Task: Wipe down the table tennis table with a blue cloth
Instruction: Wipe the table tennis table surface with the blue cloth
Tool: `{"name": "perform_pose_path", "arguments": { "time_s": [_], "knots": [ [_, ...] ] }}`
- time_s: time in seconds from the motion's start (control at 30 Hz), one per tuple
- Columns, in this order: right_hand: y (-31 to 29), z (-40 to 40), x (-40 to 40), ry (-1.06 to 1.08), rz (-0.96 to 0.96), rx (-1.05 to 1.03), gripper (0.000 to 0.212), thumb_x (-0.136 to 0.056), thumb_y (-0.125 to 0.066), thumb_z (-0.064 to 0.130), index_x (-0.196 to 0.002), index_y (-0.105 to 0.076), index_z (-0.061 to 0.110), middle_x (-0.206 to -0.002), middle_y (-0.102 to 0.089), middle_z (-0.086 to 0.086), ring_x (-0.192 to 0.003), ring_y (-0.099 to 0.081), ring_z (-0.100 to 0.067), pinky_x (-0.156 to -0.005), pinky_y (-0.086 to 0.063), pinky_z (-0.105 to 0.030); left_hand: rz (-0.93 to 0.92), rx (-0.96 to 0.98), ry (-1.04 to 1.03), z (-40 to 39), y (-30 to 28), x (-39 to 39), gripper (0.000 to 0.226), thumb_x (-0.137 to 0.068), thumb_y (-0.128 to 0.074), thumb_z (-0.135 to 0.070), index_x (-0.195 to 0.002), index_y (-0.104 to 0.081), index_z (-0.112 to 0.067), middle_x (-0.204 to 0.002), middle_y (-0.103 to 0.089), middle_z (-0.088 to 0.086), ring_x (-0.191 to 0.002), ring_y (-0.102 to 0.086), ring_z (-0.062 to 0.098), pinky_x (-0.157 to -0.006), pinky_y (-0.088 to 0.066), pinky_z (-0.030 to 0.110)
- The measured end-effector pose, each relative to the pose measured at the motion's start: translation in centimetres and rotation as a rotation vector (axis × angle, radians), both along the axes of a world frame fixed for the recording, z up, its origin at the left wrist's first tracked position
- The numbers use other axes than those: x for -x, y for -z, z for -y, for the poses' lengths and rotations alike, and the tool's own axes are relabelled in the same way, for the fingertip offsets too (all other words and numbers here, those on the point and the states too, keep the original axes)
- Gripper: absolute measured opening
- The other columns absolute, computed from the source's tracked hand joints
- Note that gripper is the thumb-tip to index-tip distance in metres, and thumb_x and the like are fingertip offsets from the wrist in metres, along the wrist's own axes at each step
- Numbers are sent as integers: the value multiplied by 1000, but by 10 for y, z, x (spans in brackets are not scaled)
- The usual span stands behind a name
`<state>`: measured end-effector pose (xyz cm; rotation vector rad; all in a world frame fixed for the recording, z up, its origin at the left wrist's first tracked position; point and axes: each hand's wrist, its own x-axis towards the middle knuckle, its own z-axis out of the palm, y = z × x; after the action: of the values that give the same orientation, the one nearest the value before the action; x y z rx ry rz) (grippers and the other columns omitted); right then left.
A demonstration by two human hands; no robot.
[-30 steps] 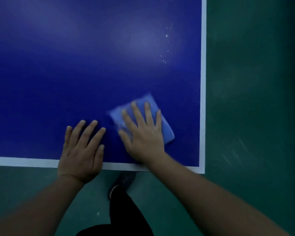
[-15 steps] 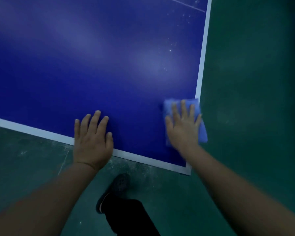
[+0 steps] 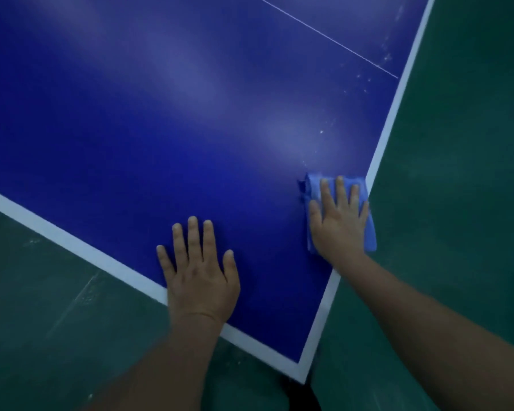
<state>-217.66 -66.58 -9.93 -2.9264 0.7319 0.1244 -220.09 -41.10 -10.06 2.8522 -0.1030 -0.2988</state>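
Observation:
The blue table tennis table with white border lines fills most of the view, its near right corner at the bottom. A folded light-blue cloth lies at the right side line, partly hanging past the edge. My right hand presses flat on the cloth with fingers spread. My left hand rests flat on the bare table surface near the end line, holding nothing.
White dust specks dot the table above the cloth, with more along the right edge. A thin white centre line crosses the top. Green floor surrounds the table.
My right hand has slid the cloth rightward from near the end line to the right side line. My view has turned, so the table corner now looks rotated. The left hand stays planted.

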Motion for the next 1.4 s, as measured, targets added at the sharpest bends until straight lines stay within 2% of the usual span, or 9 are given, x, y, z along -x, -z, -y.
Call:
{"name": "perform_pose_path", "arguments": {
  "time_s": [0.17, 0.33, 0.5, 0.67, 0.77, 0.97, 1.03, 1.2, 1.4],
  "knots": [
    [7, 9, 26, -791, -27, 0, 55, -102, -27, 52, -153, -33, 32, -164, -24, -1, -152, -13, -33, -117, -16, -66, 28, -51, 23, 0, 6, -3, 61, -101, -21, -47, -156, -20, -21, -164, -17, 7, -153, -7, 29, -121, -3, 56],
    [4, 84, -40, -220, -65, 0, 69, -95, -13, 59, -158, -22, 31, -167, -8, 1, -154, 0, -29, -121, -4, -59, 58, -90, 15, 1, 9, -2, 59, -100, -25, -43, -155, -29, -22, -165, -18, 6, -153, -8, 28, -121, -4, 56],
    [8, -8, 3, -699, 17, -22, 59, -102, -24, 54, -154, -30, 29, -165, -17, -3, -153, -7, -34, -120, -8, -59, 102, -40, 0, 2, 8, -4, 58, -102, -21, -42, -153, -35, -17, -164, -23, 7, -153, -13, 29, -120, -8, 57],
    [8, -92, -91, -1096, 68, -153, 53, -103, -28, 48, -153, -37, 31, -164, -25, 0, -153, -11, -33, -120, -5, -60, 181, -20, -43, 0, 9, -5, 59, -103, -21, -41, -151, -36, -11, -161, -26, 13, -151, -17, 32, -120, -9, 58],
    [14, -36, -165, -871, 65, -22, 60, -99, -20, 49, -152, -38, 29, -162, -30, -4, -150, -19, -38, -115, -13, -67, 153, -40, -38, 2, 6, -6, 58, -102, -22, -41, -153, -34, -16, -163, -24, 10, -152, -15, 31, -120, -9, 58],
    [-15, 122, -208, -6, -34, -87, 61, -102, -17, 52, -159, -14, 31, -168, -2, 0, -154, 4, -32, -119, 0, -64, 145, -44, -14, 1, 9, -4, 57, -100, -26, -39, -152, -38, -16, -161, -27, 13, -151, -17, 35, -119, -11, 61],
    [-7, 75, -173, -165, 20, -17, 63, -100, -19, 51, -158, -23, 28, -167, -10, -4, -153, -5, -37, -117, -6, -68, 141, -42, -21, 1, 8, -4, 58, -99, -28, -38, -151, -39, -16, -162, -26, 13, -151, -17, 35, -119, -11, 61],
    [3, 29, -37, -1152, -75, -42, 53, -104, -27, 52, -154, -32, 33, -165, -21, -1, -153, -10, -34, -119, -7, -64, 143, -41, -27, 2, 8, -5, 59, -98, -30, -37, -151, -39, -15, -162, -26, 14, -150, -17, 36, -119, -9, 60],
    [-12, 153, -158, -215, -50, -13, 64, -99, -17, 55, -158, -18, 33, -168, -6, 3, -154, 0, -29, -120, -1, -62, 128, -40, -30, 2, 7, -4, 59, -98, -29, -38, -152, -37, -15, -162, -24, 14, -151, -14, 35, -121, -5, 58]
  ]
}}
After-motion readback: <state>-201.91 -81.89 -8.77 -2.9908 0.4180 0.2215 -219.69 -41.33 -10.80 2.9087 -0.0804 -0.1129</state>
